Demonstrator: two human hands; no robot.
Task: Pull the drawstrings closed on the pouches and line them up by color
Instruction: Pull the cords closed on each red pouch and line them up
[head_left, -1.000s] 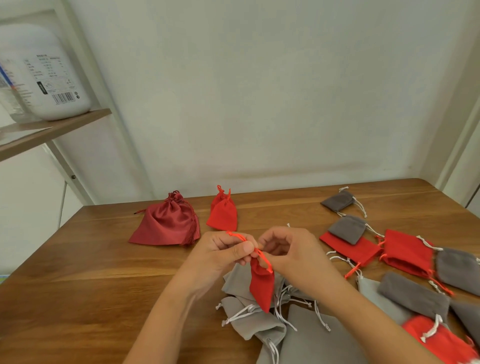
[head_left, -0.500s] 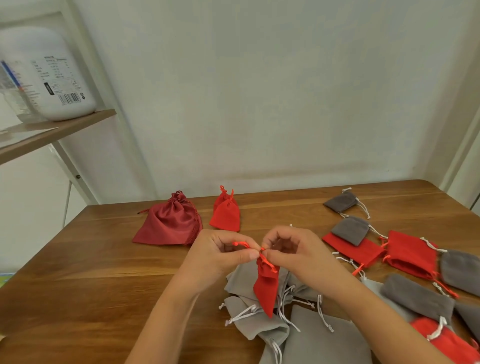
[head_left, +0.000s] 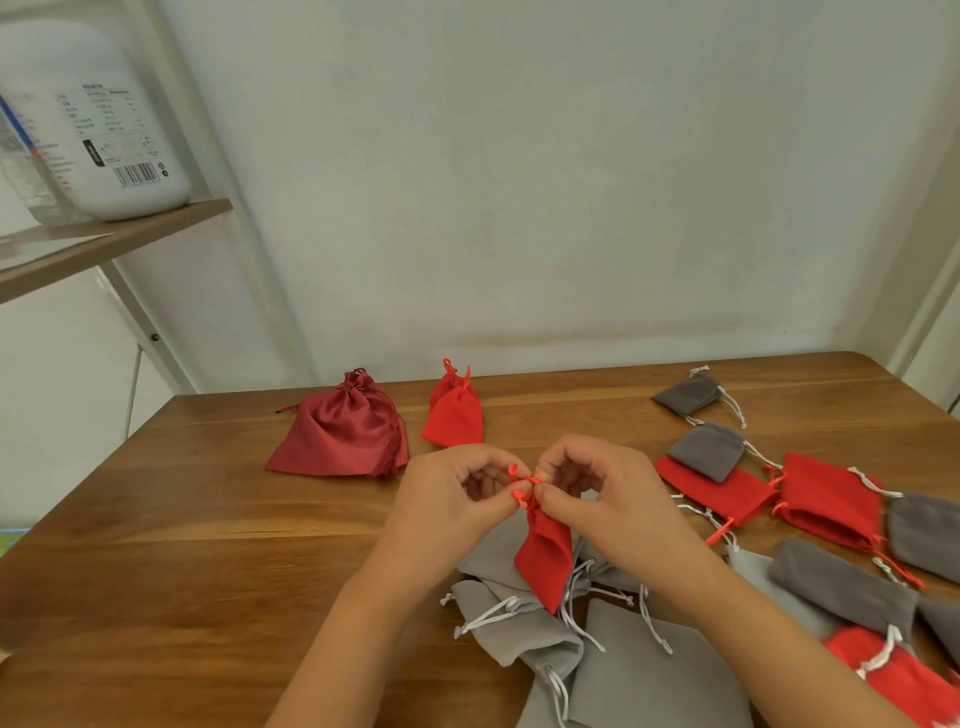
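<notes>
Pinches the orange-red drawstring (head_left: 521, 488) from both sides: with the left hand (head_left: 452, 501), fingers curled, thumb pressed to forefinger on one end; with the right hand (head_left: 597, 493), curled the same way on the other end. Holds the small red pouch (head_left: 545, 564) clear of the wooden table (head_left: 156, 519), neck bunched between the fingertips, body dangling over a heap of light grey pouches (head_left: 519, 629).

Judging from here, risks an uneven pull, leaving one cord end short and the neck puckered to one side. Risks losing the thin cord from so small a pinch, dropping the pouch into the heap and tangling it in the white strings (head_left: 488, 618) there. Risks stopping early with the mouth part open; cannot tell from this angle whether it is fully cinched.

Counts six red in all:
- one in hand
- one closed bright red pouch (head_left: 454, 415) at the back
- one larger dark red satin pouch (head_left: 337, 434) just beside it
- three open bright red pouches (head_left: 831, 499) at the right

Counts two dark grey pouches (head_left: 709, 449) at the back right and at least three more near the right edge. Cannot count the light grey heap exactly because of the overlap; at least three, plus one at the right.
</notes>
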